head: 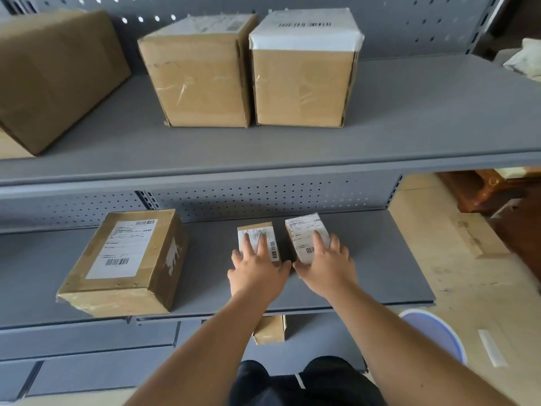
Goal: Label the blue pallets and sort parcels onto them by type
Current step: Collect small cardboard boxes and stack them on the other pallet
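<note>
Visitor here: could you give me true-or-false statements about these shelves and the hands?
1. The left hand rests on the left small white-labelled cardboard parcel, the right hand on the right small white-labelled cardboard parcel. True.
2. The upper boxes are stacked. False: the two tan cardboard cubes stand side by side on the upper grey metal shelf.
3. The flat parcel lies right of the hands. False: the flat brown labelled box lies to their left.
4. A blue-rimmed round tub stands on the floor. True.

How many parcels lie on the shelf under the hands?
3: a larger box at left, a small parcel under the left hand, a second small parcel under the right hand.
</note>
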The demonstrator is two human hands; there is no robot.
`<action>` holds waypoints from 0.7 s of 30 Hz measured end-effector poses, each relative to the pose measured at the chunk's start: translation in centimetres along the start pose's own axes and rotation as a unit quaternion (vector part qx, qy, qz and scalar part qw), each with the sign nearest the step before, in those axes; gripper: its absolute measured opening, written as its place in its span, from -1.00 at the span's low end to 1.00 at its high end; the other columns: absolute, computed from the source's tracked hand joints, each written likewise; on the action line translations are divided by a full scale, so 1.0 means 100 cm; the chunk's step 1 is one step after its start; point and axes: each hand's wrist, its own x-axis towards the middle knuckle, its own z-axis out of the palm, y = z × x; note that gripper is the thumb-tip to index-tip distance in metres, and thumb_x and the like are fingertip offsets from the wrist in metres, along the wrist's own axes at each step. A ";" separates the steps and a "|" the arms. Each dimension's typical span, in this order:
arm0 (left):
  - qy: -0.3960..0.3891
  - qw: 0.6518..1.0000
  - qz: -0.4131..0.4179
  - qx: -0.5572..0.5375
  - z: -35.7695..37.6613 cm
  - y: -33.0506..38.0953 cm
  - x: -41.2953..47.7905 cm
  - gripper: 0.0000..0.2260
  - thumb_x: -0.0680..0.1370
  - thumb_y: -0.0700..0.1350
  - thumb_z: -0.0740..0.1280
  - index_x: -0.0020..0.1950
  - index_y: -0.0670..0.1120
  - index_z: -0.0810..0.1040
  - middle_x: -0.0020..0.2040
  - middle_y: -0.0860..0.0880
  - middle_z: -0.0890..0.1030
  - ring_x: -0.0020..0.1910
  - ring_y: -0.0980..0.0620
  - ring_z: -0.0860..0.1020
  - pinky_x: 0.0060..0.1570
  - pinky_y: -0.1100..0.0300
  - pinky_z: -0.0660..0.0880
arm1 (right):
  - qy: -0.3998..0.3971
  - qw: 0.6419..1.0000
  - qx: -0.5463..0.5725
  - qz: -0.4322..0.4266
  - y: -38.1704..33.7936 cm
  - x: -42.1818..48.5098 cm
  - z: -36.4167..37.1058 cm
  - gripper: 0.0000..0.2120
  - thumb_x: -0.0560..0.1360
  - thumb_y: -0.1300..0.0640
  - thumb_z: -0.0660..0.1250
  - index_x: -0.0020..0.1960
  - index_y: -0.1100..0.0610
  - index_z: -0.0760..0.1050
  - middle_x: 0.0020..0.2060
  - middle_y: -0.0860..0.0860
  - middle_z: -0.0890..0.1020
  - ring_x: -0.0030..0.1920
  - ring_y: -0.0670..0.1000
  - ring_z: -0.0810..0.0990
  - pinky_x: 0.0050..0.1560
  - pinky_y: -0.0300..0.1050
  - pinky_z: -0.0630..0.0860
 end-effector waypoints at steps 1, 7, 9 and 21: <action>0.005 1.000 0.001 -0.006 0.003 -0.001 0.002 -0.25 0.56 0.36 0.20 0.64 0.12 0.00 0.67 -0.01 -0.09 0.53 -0.23 0.21 0.35 -0.18 0.38 | 0.002 1.000 0.005 -0.002 0.001 0.002 0.003 -0.14 0.46 -0.33 0.33 0.60 -0.03 0.06 0.52 0.18 0.21 0.40 0.27 0.35 0.33 0.13 0.40; 0.012 0.998 -0.022 -0.060 0.010 -0.005 0.009 -0.28 0.51 0.33 0.29 0.58 0.18 0.08 0.65 0.00 -0.14 0.41 -0.25 0.31 0.24 -0.13 0.47 | 0.014 0.998 0.061 0.000 -0.001 0.011 0.011 -0.16 0.45 -0.23 0.42 0.57 0.00 0.11 0.42 0.15 0.26 0.30 0.23 0.35 0.17 0.09 0.49; 0.010 0.997 -0.026 -0.075 0.008 -0.005 0.009 -0.29 0.49 0.30 0.35 0.55 0.18 0.12 0.62 -0.03 -0.10 0.38 -0.26 0.32 0.20 -0.12 0.51 | 0.009 0.998 0.067 0.003 -0.002 0.011 0.009 -0.18 0.45 -0.19 0.42 0.56 0.00 0.12 0.40 0.14 0.28 0.28 0.23 0.35 0.14 0.08 0.49; -0.013 0.995 -0.050 -0.084 -0.040 -0.026 -0.031 -0.28 0.50 0.21 0.34 0.59 0.20 0.09 0.68 -0.02 -0.08 0.48 -0.27 0.26 0.31 -0.15 0.49 | -0.042 0.998 0.039 0.003 -0.017 -0.023 -0.035 -0.23 0.45 -0.17 0.38 0.58 -0.12 0.15 0.34 0.10 0.29 0.24 0.20 0.36 0.14 0.03 0.50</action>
